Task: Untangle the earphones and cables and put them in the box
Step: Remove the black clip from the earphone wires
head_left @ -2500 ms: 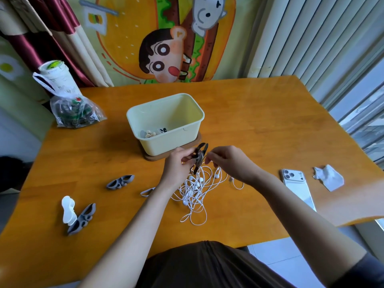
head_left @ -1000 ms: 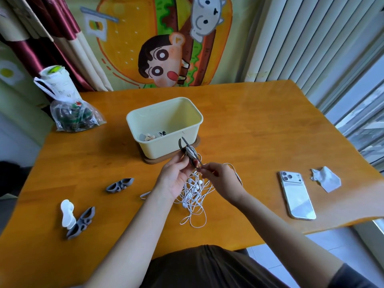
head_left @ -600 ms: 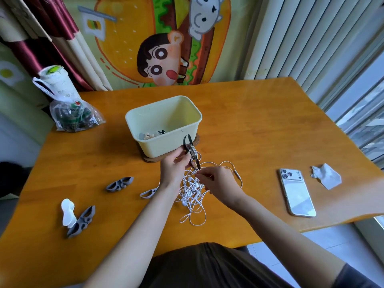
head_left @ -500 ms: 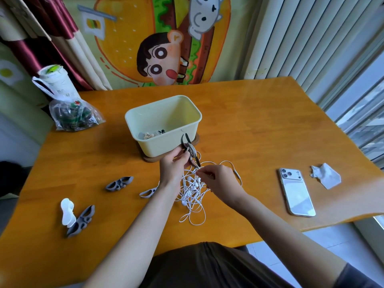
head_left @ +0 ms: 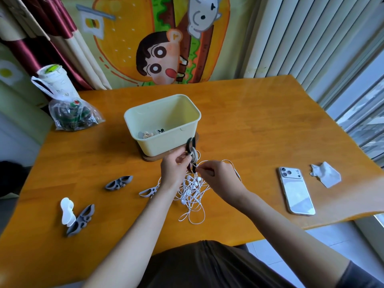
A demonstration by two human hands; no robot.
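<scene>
Tangled white earphones [head_left: 192, 196] lie on the bench [head_left: 249, 125] beneath my wrists. My right grip [head_left: 218, 175] pinches one strand of them; my left grip [head_left: 173, 170] pinches the cable-wrapped winder [head_left: 190, 144], raised just before the box [head_left: 158, 145].

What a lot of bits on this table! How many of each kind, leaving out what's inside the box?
Cable winders: 5 (4 loose, 1 in the left hand)
White earphone tangle: 1
Cream box: 1
Wooden board under it: 1
Phone: 1
Crumpled tissue: 1
Plastic bag: 1
Cup: 1
Total: 12
</scene>
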